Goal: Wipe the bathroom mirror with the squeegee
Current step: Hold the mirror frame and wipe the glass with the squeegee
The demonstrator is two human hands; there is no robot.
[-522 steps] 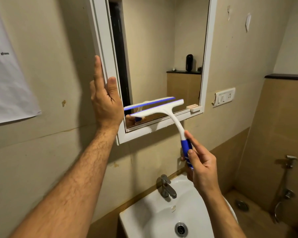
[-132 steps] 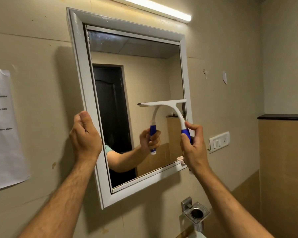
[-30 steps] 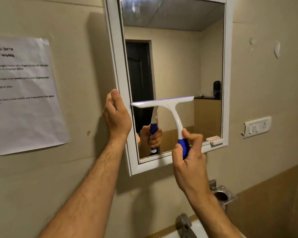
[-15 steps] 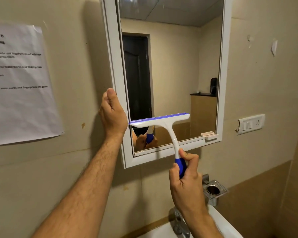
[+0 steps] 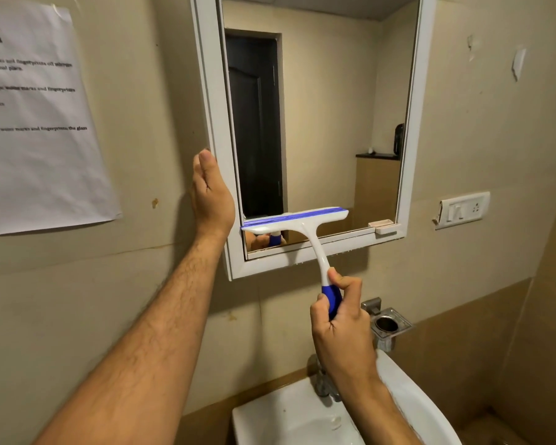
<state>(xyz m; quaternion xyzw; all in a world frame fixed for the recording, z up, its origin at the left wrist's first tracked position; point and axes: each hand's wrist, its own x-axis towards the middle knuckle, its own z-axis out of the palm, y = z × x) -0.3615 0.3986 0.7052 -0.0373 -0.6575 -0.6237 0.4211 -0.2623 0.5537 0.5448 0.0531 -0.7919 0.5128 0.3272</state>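
Note:
The white-framed mirror (image 5: 321, 130) hangs on the beige wall. A white squeegee (image 5: 297, 221) with a blue blade lies across the glass near its bottom left, a little above the lower frame. My right hand (image 5: 341, 319) grips its blue handle below the mirror. My left hand (image 5: 211, 195) presses against the mirror's left frame edge, fingers straight and pointing up. The glass reflects a dark door and my gripping hand.
A white sink (image 5: 305, 419) with a metal tap (image 5: 323, 380) sits below. A steel holder (image 5: 389, 326) is mounted right of my right hand. A switch plate (image 5: 463, 210) is on the right wall, a printed paper (image 5: 36, 120) on the left.
My right hand has drawn the squeegee down the glass from mid-height to near the bottom frame. My left hand has stayed on the left frame edge.

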